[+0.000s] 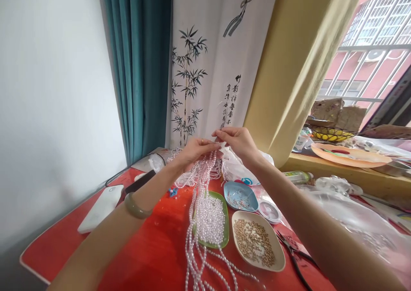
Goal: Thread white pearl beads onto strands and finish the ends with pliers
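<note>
My left hand [195,150] and my right hand [236,142] are raised together above the red table [150,248], fingertips meeting. Both pinch the top of a bundle of white pearl strands [201,205] that hangs down from them onto the table. The strands drape over a green dish [225,222] filled with loose white pearls. A ring shows on my left hand and a green bangle [136,207] sits on that wrist. Just what the fingertips grip at the very top is too small to tell.
A beige dish of gold beads [257,241], a blue dish [240,196], a small round clear lid [269,210] and black pliers [293,254] lie to the right. A white phone [101,207] lies left. Plastic bags [349,209] and a cluttered windowsill [340,164] stand right.
</note>
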Demonstrator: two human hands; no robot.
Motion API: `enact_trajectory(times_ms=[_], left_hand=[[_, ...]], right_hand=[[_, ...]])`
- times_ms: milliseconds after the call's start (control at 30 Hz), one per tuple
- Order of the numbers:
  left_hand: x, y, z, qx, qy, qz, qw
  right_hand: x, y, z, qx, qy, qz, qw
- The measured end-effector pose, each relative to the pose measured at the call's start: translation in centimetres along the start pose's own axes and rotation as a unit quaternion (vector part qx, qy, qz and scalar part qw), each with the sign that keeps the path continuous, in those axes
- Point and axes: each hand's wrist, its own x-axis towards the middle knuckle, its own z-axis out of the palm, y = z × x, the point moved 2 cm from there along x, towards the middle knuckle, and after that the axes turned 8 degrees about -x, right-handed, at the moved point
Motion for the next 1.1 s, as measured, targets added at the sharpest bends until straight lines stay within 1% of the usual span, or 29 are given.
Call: enact_trajectory(times_ms=[100,200,300,400,467,500,600,667,800,867,967,1100], left_hand=[[-0.1,-0.2,-0.1,0.033,-0.008,-0.003,0.999],[-0.1,-0.5,-0.3,0.039,-0.024,0.0,0.999],[0.0,-0.8,-0.4,0.029,-0.031,0.003,0.999],[0.0,-1.1,-0.6,0.035,-0.047,0.01,0.998],[-0.2,-1.3,-0.9,0.036,-0.039,0.019,0.998],[-0.2,-1.5,-1.1,0.032,-0.025,0.025,0.999],[-0.5,-1.6,-1.4,0.014,0.014,0.032,0.999],[-0.7,-1.4,-1.4,0.016,0.026,0.031,0.999],[-0.8,-1.0,-1.2,0.075,0.054,0.028,0.995],[-0.8,-1.1,-1.2,0.104,0.064,0.035,0.992],[-0.9,-1.6,-1.2,0.131,0.052,0.052,0.989],[-1.1,-2.4,-1.2,0.084,0.008,0.047,0.995]], right_hand=[[-0.2,0.2,0.2,0.05,0.004,0.02,0.999],[-0.5,0.3,0.1,0.084,0.007,0.035,0.996],[-0.8,0.6,-0.1,0.076,0.021,0.049,0.996],[-0.9,1.0,-0.1,0.061,0.006,0.061,0.996],[-1.0,1.2,0.1,0.052,-0.008,0.051,0.997],[-1.0,1.3,0.2,0.048,-0.01,0.042,0.998],[-0.9,1.5,0.5,0.029,-0.001,0.02,0.999],[-0.9,1.3,0.6,-0.001,0.009,0.001,1.0],[-1.0,0.6,0.5,-0.082,0.031,-0.045,0.995],[-1.1,0.4,0.4,-0.11,0.041,-0.052,0.992],[-1.0,0.6,0.2,-0.111,0.045,-0.047,0.992],[-0.7,1.3,0.2,-0.038,-0.005,-0.03,0.999]])
